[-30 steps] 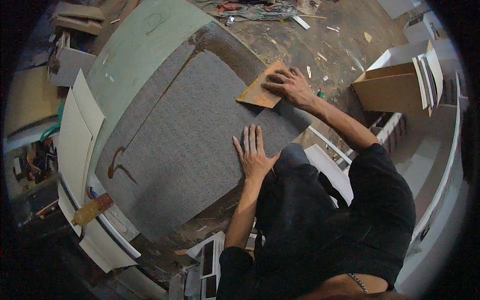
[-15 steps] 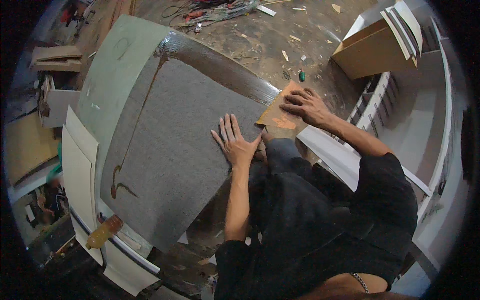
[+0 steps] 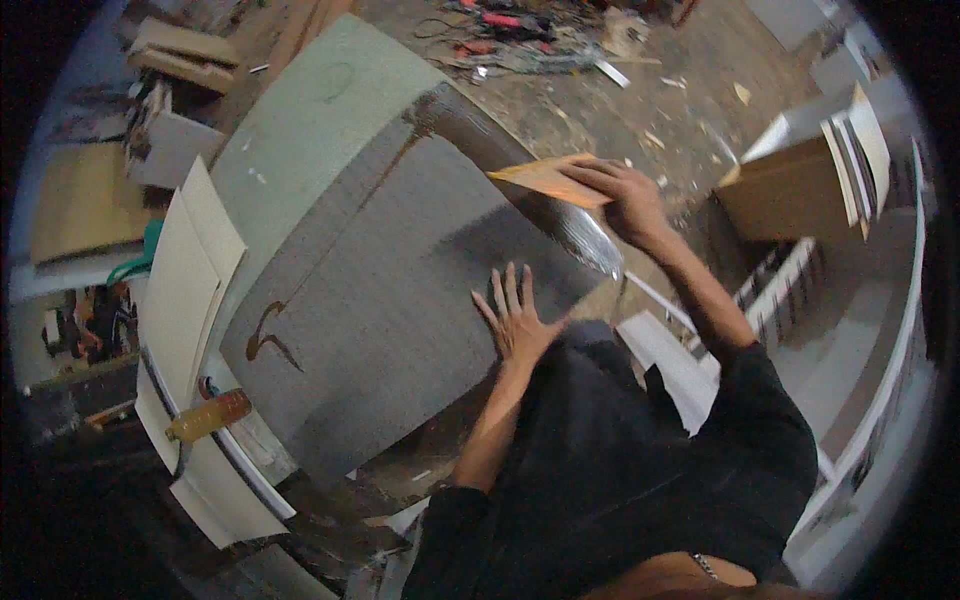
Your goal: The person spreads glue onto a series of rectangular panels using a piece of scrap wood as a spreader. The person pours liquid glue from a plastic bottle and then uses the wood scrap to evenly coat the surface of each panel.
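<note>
Left hand (image 3: 515, 320) lying flat, fingers spread wide, gripping nothing, pressing on one grey fabric panel (image 3: 380, 300). Right hand (image 3: 625, 200) pinching one orange-tan card piece (image 3: 545, 178), holding it above panel's far shiny edge. One open cardboard box (image 3: 790, 195) sitting at right (white sheets sticking up inside, count unclear). One amber bottle (image 3: 208, 415) lying left, beside stacked cream boards (image 3: 185, 280).

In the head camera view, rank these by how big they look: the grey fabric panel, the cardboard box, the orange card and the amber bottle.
1. Grey fabric panel
2. Cardboard box, though it lies farther off
3. Orange card, held in the right hand
4. Amber bottle

The card and bottle look close in size.
</note>
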`<control>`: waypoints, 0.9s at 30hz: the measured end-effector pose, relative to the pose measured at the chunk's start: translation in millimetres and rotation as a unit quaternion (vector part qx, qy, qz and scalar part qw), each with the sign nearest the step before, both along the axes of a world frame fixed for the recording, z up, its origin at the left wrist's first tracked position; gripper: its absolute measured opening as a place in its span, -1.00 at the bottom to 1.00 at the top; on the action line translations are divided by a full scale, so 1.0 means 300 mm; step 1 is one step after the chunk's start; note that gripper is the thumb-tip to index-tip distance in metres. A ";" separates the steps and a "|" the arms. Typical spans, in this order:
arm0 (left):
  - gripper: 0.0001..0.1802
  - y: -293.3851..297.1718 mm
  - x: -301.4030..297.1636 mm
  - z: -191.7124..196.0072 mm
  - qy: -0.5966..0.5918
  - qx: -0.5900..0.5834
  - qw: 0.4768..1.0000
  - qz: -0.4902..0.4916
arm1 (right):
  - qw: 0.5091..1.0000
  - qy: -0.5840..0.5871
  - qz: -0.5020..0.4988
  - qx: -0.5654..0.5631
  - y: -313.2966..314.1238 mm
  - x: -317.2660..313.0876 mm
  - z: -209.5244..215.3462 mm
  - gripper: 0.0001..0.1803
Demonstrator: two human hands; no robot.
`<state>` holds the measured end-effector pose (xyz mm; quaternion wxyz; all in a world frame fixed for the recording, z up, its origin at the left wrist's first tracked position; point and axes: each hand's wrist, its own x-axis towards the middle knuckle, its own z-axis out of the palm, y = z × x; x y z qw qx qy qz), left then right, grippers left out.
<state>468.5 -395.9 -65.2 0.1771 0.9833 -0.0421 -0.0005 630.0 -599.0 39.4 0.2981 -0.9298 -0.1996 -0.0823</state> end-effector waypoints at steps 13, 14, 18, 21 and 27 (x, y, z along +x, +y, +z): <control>0.23 0.017 0.008 -0.071 -0.042 -0.029 0.998 0.033 | 0.959 -0.111 0.108 -0.235 0.745 0.745 -0.357 -0.49; 0.23 0.020 0.006 -0.074 -0.037 -0.031 0.998 0.032 | 0.960 -0.090 0.101 -0.246 0.755 0.741 -0.379 -0.50; 0.20 0.042 -0.003 -0.086 -0.035 -0.044 0.998 0.028 | 0.946 -0.157 0.174 -0.225 0.684 0.526 -0.452 -0.50; 0.18 0.018 0.027 -0.064 -0.023 -0.032 0.999 -0.002 | 0.927 -0.135 0.237 -0.256 0.561 0.218 -0.429 -0.48; 0.19 -0.007 0.016 -0.035 0.034 0.030 0.999 -0.005 | 0.959 -0.035 0.279 -0.030 0.458 -0.029 -0.130 -0.52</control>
